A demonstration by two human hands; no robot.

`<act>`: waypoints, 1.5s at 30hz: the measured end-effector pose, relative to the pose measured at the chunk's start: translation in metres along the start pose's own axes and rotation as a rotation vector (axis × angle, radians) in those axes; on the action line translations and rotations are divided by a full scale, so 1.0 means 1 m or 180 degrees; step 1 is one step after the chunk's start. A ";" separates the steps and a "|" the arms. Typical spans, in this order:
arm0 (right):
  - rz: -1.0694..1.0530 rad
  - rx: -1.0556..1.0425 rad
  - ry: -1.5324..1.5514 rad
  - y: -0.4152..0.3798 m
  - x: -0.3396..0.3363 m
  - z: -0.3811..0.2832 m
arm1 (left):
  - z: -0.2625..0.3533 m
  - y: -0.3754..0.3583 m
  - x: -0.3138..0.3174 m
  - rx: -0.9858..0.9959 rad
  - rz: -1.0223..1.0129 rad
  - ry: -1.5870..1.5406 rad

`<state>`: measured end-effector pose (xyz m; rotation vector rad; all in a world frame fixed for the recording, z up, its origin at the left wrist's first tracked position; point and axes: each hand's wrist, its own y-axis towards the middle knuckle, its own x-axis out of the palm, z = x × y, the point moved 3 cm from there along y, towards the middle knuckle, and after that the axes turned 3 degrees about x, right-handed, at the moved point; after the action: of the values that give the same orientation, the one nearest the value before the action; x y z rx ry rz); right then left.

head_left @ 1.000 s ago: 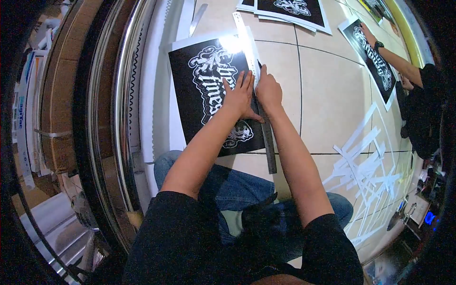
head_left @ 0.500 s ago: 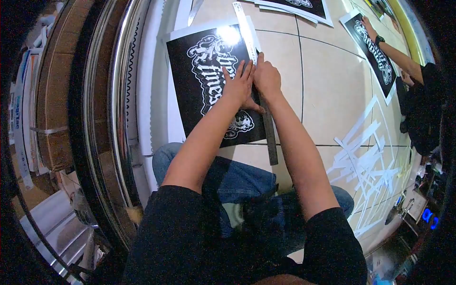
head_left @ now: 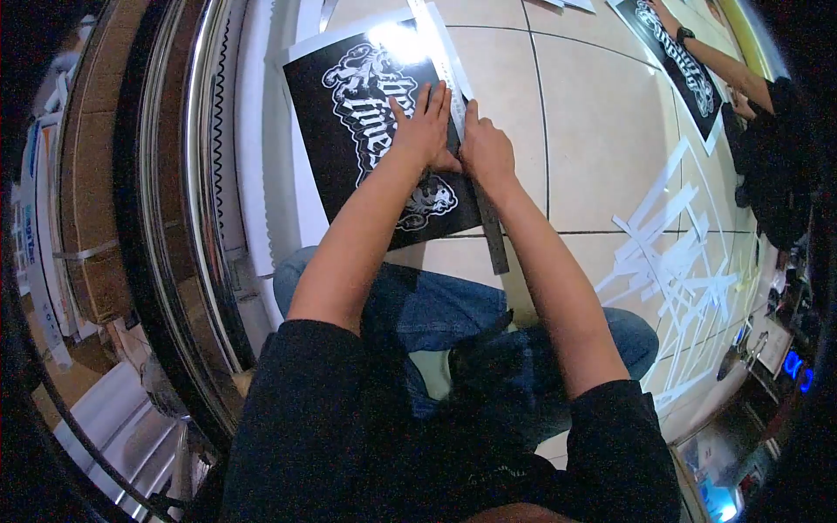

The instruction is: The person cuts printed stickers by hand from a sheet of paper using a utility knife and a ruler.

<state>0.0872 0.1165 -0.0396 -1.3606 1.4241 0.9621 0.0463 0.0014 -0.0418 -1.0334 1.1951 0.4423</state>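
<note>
Floor work, seated. The black-and-white print (head_left: 314, 131) lies on the tiled floor (head_left: 580, 131) in front of me, a long ruler (head_left: 493, 235) down its right side, near end jutting past the print's lower edge.

Left hand (head_left: 422, 135): fingers spread flat on the print, tips and thumb reaching to the ruler; how much of each rests on it, I cannot tell. Right hand (head_left: 488, 155): curled at the ruler's outer side, index pointing up along it, beside the thumb of the left. Whether it grips a slim tool, I cannot tell; the palm is hidden.

Judgement: 2 things matter, pressure and line. Left load should go straight down, shared between ruler and print, so neither skates on smooth tile. The unsupported near end looks likeliest to swing; a wide thumb-to-fingertip span counters that. Right hand wants light, even contact against the ruler's side, wrist low, no sideways shove. Left thumb and tips belong well inside the edge; if a blade is in that fist, the thumb is the exposed digit. Glare up top makes the line harder to read.
</note>
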 end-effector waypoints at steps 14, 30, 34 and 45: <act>-0.0403 0.0117 -0.0090 -0.155 -0.014 0.032 | 0.003 -0.002 -0.005 -0.0021 -0.0038 -0.0103; -0.0857 0.0640 0.0120 -0.228 -0.021 0.051 | 0.006 -0.004 -0.007 -0.0117 -0.0124 -0.0095; -0.0633 0.1715 0.0260 -0.211 -0.046 0.097 | 0.003 -0.004 -0.003 -0.0057 -0.0039 -0.0243; 0.0783 0.1650 0.0901 -0.144 -0.025 0.120 | -0.013 0.006 0.027 0.0180 0.0160 -0.0730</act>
<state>0.2413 0.2255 -0.0409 -0.9705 1.9271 0.4996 0.0443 -0.0126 -0.0684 -0.8802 1.0243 0.5482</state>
